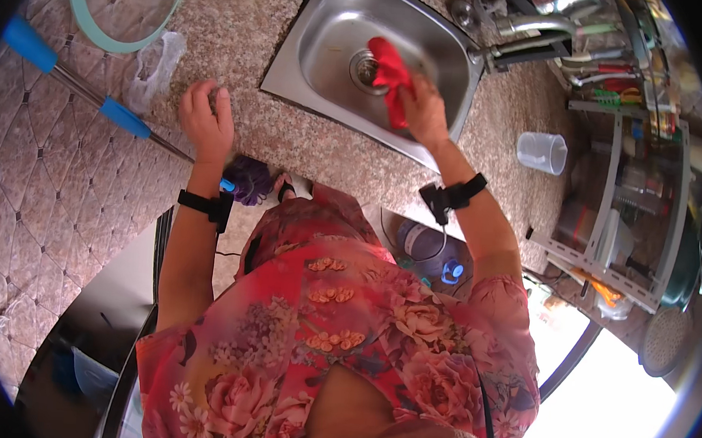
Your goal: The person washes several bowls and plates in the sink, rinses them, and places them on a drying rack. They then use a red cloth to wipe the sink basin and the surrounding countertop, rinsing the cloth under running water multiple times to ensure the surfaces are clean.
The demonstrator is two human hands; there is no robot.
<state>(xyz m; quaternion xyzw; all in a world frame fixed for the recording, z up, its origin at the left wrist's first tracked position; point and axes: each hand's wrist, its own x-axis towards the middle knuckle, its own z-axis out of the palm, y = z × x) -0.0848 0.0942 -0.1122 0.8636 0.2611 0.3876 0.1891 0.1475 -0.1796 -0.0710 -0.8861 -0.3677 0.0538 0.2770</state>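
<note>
A stainless steel sink is set into the speckled stone counter. Over its basin, my right hand grips a red cloth, which hangs across the right side of the drain strainer. My left hand is at the counter's front edge, left of the sink; its fingers are slightly curled and nothing shows in it. Part of the palm is hidden. A crumpled clear plastic bag lies to the left of that hand.
A chrome faucet stands at the sink's right. Farther right are a clear plastic cup and a metal rack. A blue-handled mop leans at the left, near a glass lid with a pale green rim. A large water bottle is below the counter.
</note>
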